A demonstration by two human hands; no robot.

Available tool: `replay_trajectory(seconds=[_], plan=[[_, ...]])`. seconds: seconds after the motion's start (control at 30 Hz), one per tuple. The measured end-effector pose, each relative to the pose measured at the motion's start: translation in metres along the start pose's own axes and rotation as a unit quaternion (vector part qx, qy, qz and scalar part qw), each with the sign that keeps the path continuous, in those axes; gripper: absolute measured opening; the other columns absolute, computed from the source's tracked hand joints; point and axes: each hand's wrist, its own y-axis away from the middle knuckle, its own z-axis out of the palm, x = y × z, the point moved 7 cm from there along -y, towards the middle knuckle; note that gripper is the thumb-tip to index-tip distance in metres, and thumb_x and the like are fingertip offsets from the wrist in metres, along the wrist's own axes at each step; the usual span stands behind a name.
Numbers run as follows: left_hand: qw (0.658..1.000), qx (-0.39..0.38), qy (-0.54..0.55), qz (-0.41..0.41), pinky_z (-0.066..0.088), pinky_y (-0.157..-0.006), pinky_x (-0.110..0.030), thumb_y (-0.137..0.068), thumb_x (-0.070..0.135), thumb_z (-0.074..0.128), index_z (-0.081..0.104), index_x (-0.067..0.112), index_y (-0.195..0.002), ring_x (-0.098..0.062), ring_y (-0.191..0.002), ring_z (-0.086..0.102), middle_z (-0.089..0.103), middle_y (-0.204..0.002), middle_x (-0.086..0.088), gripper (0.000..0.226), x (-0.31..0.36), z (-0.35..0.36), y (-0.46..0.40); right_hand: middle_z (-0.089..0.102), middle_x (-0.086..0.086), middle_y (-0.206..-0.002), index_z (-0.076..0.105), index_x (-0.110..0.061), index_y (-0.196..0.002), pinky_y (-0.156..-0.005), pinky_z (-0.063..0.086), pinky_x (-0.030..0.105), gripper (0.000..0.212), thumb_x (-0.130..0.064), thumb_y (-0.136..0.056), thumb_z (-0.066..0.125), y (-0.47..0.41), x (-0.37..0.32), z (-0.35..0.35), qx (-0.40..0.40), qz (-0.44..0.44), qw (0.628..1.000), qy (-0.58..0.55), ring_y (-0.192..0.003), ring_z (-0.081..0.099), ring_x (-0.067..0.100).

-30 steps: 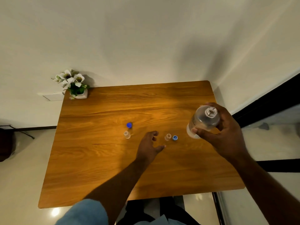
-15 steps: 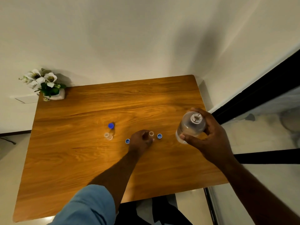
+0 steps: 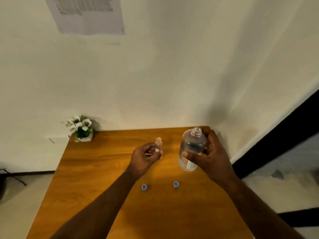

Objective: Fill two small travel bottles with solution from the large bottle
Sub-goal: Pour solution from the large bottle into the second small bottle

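Observation:
My left hand (image 3: pixel 145 156) pinches a small clear travel bottle (image 3: pixel 158 144), held upright above the wooden table (image 3: pixel 96 169) with its neck uncapped. My right hand (image 3: pixel 209 157) grips the large clear bottle (image 3: pixel 191 149), uncapped, partly filled with clear solution and held nearly upright just right of the small bottle. The two bottles are apart. Two small blue caps (image 3: pixel 144 187) (image 3: pixel 176 184) lie on the table below my hands. The second travel bottle is not in sight; my left arm may hide it.
A small white pot of white flowers (image 3: pixel 81 129) stands at the table's far left corner against the wall. The table's right edge runs beside a dark doorway strip (image 3: pixel 276 140). Floor shows on both sides.
My left hand has picked the small bottle up off the table and raised it. My right hand has brought the large bottle closer to it. The view has tilted up toward the wall.

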Motion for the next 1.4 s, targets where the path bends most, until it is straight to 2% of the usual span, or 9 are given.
replay_trajectory(seconds=[0.1,0.17,0.27,0.33,0.57,0.67,0.83,1.13,1.4], plan=[[0.998,0.025,0.025,0.058,0.054,-0.073,-0.021,-0.088,0.003,0.077,0.077,0.012,-0.105,-0.001,-0.074,0.063,0.07,-0.075,0.014,0.02,0.073,-0.036,-0.015,0.061,-0.017,-0.131,0.048,-0.046,-0.129,-0.1,0.055,0.044,0.08,-0.061,-0.06,0.085,-0.027,-0.046,0.002,-0.008,-0.047,0.999,-0.011,-0.121,0.061,0.016],[0.994,0.037,0.033,0.093,0.057,-0.075,-0.022,-0.087,0.004,0.078,0.079,0.014,-0.105,-0.007,-0.079,0.067,0.074,-0.082,-0.001,0.02,0.12,-0.058,-0.02,0.059,-0.015,-0.135,0.046,-0.044,-0.132,-0.103,0.053,0.041,0.079,-0.057,-0.063,0.082,-0.043,-0.081,0.002,-0.009,-0.079,0.997,0.0,-0.123,0.059,0.015],[0.988,0.032,0.015,0.152,0.059,-0.074,-0.023,-0.087,0.006,0.079,0.08,0.013,-0.105,-0.011,-0.081,0.071,0.077,-0.092,-0.013,0.019,0.188,-0.089,-0.018,0.059,-0.02,-0.132,0.047,-0.041,-0.134,-0.093,0.054,0.02,0.076,-0.049,-0.066,0.078,-0.062,-0.137,-0.002,0.008,-0.134,0.991,0.021,-0.117,0.06,0.007],[0.983,0.03,0.005,0.181,0.059,-0.073,-0.024,-0.087,0.008,0.08,0.08,0.014,-0.105,-0.014,-0.081,0.072,0.076,-0.092,-0.014,0.019,0.226,-0.108,-0.012,0.062,-0.022,-0.127,0.049,-0.042,-0.134,-0.085,0.055,0.015,0.074,-0.05,-0.067,0.079,-0.073,-0.173,-0.003,0.01,-0.169,0.985,0.033,-0.11,0.063,0.002],[0.966,0.046,0.055,0.247,0.063,-0.088,-0.05,-0.079,0.022,0.084,0.079,0.014,-0.101,-0.042,-0.097,0.074,0.079,-0.095,-0.017,0.024,0.312,-0.153,0.019,0.065,-0.024,-0.123,0.056,-0.04,-0.132,-0.086,0.051,0.01,0.071,-0.042,-0.069,0.088,-0.09,-0.274,0.0,0.019,-0.294,0.949,0.11,-0.108,0.063,-0.001],[0.962,0.063,0.072,0.256,0.061,-0.088,-0.051,-0.069,0.035,0.085,0.079,0.014,-0.098,-0.048,-0.094,0.073,0.078,-0.094,-0.023,0.036,0.329,-0.162,0.029,0.064,-0.026,-0.121,0.055,-0.044,-0.133,-0.082,0.047,0.006,0.075,-0.043,-0.066,0.09,-0.09,-0.302,0.002,0.027,-0.329,0.932,0.147,-0.104,0.061,-0.001],[0.96,0.064,0.09,0.258,0.063,-0.087,-0.042,-0.073,0.022,0.084,0.079,0.016,-0.096,-0.041,-0.094,0.077,0.079,-0.093,-0.02,0.024,0.336,-0.169,0.038,0.063,-0.027,-0.116,0.054,-0.047,-0.134,-0.087,0.052,0.017,0.08,-0.046,-0.063,0.09,-0.083,-0.329,0.009,0.029,-0.371,0.904,0.212,-0.101,0.063,0.003],[0.957,0.082,0.067,0.27,0.062,-0.091,-0.053,-0.073,0.028,0.085,0.078,0.015,-0.1,-0.036,-0.093,0.078,0.081,-0.093,-0.014,0.03,0.337,-0.174,0.052,0.063,-0.026,-0.117,0.049,-0.052,-0.136,-0.088,0.055,0.028,0.083,-0.048,-0.063,0.088,-0.064,-0.344,0.015,0.032,-0.409,0.854,0.319,-0.1,0.061,0.004],[0.957,0.083,0.045,0.276,0.06,-0.09,-0.061,-0.071,0.038,0.083,0.078,0.022,-0.099,-0.036,-0.093,0.078,0.08,-0.092,-0.011,0.033,0.332,-0.173,0.056,0.063,-0.027,-0.113,0.049,-0.052,-0.135,-0.086,0.055,0.031,0.083,-0.047,-0.062,0.088,-0.055,-0.347,0.016,0.033,-0.419,0.838,0.347,-0.096,0.06,0.005]])
